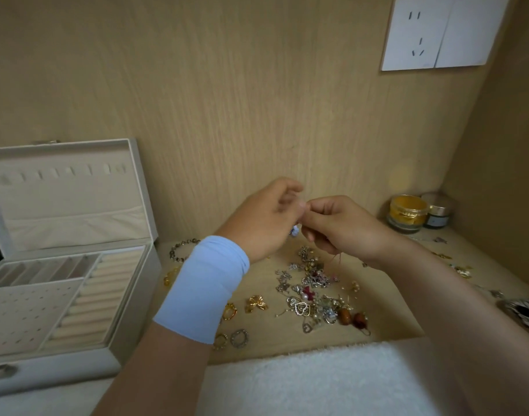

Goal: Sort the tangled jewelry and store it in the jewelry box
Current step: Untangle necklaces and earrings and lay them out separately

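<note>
A heap of tangled jewelry lies on the wooden shelf, with charms, hearts, brown beads and loose rings. Both hands are raised above it, fingertips meeting. My left hand, with a light-blue band on the wrist, and my right hand pinch a small piece between them; a blue-white bead hangs under the fingers and a thin thread trails down from my right hand. The white jewelry box stands open at the left, its ring rolls and compartments bare.
A beaded bracelet lies beside the box. Gold rings and a gold bow charm sit near the shelf's front edge. Two cosmetic jars stand in the back right corner. A white towel covers the foreground.
</note>
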Available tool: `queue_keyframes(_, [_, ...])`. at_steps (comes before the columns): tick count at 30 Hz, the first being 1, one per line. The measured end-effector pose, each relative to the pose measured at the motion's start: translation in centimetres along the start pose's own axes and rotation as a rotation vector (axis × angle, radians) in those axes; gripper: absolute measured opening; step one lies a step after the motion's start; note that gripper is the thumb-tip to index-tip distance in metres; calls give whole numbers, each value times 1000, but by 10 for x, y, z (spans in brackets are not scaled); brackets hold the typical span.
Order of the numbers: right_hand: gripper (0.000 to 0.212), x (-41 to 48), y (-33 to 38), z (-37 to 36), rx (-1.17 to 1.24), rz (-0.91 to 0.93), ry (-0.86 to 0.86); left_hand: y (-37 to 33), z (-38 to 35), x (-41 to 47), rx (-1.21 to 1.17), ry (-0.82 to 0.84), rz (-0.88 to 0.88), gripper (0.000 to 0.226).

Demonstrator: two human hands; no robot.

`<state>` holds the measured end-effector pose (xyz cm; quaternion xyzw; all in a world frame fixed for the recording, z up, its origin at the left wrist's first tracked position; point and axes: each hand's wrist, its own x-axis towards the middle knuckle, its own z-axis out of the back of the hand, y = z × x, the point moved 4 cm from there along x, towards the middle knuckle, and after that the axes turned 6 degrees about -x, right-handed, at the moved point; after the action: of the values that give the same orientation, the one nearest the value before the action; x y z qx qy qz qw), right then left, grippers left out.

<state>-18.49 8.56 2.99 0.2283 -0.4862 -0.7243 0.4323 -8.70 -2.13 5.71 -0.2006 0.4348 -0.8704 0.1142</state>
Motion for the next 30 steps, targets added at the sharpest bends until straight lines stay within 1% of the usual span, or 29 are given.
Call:
queue_keyframes(1, [33, 0, 1, 0, -6, 8, 6, 4, -10, 1, -25, 54, 40, 23])
queue_keyframes(2, [34, 0, 1, 1, -14, 5, 3, 8, -15, 1, -3, 74, 75, 26])
queue_keyframes(5, [33, 0, -3, 8, -40, -26, -20, 20, -5, 3, 111, 80, 177, 41])
queue_keyframes(7, [31, 0, -9, 9, -69, -40, 15, 23, 3, 4, 122, 61, 151, 38])
queue_keyframes(8, [32, 0, -12, 9, -75, -50, 51, 22, 8, 5, 83, 8, 105, 35])
queue_keyframes(10, [30, -1, -18, 8, -87, -66, 139, 21, 19, 6, -52, -149, 20, 34])
queue_keyframes(13, [15, -2, -23, 6, -133, -69, 206, 21, 35, 6, -318, -363, -20, 34])
queue_keyframes(15, [14, -2, -28, 5, -160, -80, 224, 26, 40, 6, -451, -411, -22, 32])
queue_keyframes(16, [15, -2, -30, 5, -167, -90, 232, 29, 42, 6, -464, -413, -11, 32])
queue_keyframes(17, [16, -2, -32, 5, -168, -100, 238, 32, 43, 6, -442, -414, 8, 32])
queue_keyframes(19, [20, -2, -32, 4, -150, -112, 248, 39, 47, 6, -305, -436, 62, 34])
queue_keyframes(21, [23, 0, -30, 2, -122, -106, 237, 46, 53, 4, -92, -451, 130, 33])
queue_keyframes(23, [25, 1, -28, 0, -83, -100, 225, 51, 56, 3, 144, -460, 191, 28])
queue_keyframes(25, [28, 3, -26, -3, -62, -92, 234, 49, 53, 4, 300, -441, 155, 20])
queue_keyframes(26, [28, 3, -24, -5, -62, -83, 240, 44, 45, 6, 295, -378, 112, 25])
queue_keyframes(27, [27, 3, -22, -7, -58, -75, 242, 40, 33, 8, 219, -283, 61, 32])
queue_keyframes(28, [25, 3, -21, -9, -42, -69, 239, 36, 19, 10, 95, -170, 30, 35])
queue_keyframes(30, [20, 2, -18, -10, -4, -52, 230, 33, -10, 12, -100, 14, 59, 33])
